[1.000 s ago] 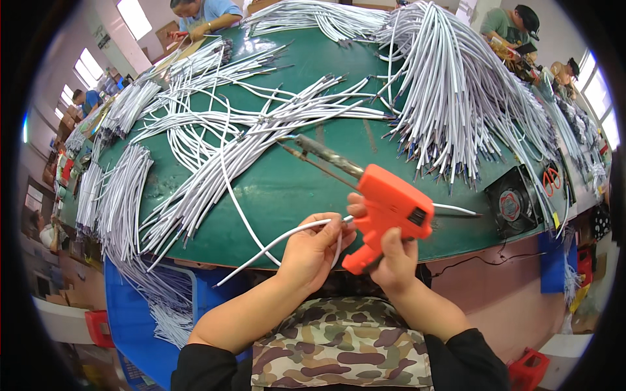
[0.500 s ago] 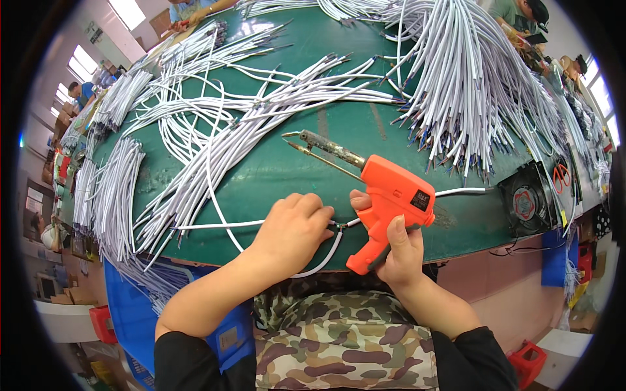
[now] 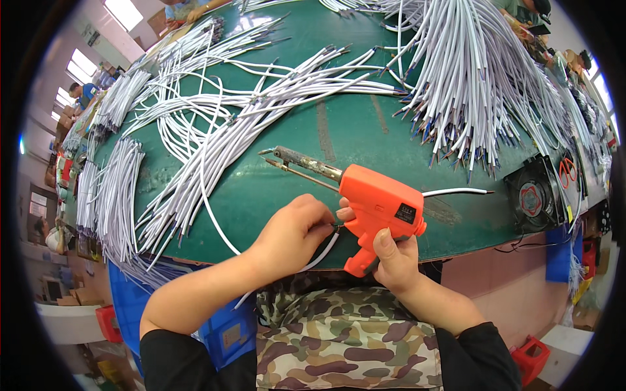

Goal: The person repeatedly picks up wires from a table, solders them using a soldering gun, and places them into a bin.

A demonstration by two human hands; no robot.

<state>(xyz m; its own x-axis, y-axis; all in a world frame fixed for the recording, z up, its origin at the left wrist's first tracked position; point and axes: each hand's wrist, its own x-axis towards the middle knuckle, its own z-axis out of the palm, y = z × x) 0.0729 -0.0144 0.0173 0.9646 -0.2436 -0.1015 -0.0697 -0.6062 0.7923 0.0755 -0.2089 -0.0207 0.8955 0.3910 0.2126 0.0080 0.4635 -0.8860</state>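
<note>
My right hand (image 3: 396, 257) grips an orange soldering gun (image 3: 381, 202) by its handle. The metal tip of the gun points up and left, above the green tabletop. Close beside it, my left hand (image 3: 290, 238) has its fingers pinched together at the joint of a white cable (image 3: 319, 255); the fingertips hide part of that joint. One length of the cable curves down from the joint under my left hand. A white length (image 3: 456, 191) sticks out to the right from behind the gun.
Loose white cables (image 3: 228, 140) lie crossed over the green table (image 3: 365, 150). A large bundle (image 3: 456, 85) hangs at the far right, near a black fan (image 3: 529, 199) and red-handled scissors (image 3: 567, 171). A blue crate (image 3: 228, 335) stands below the table edge. Other people work around the table.
The soldering gun and my right hand have shifted left. The cable end that stretched left from my left hand has dropped out of that place; a cable end now shows below my left forearm.
</note>
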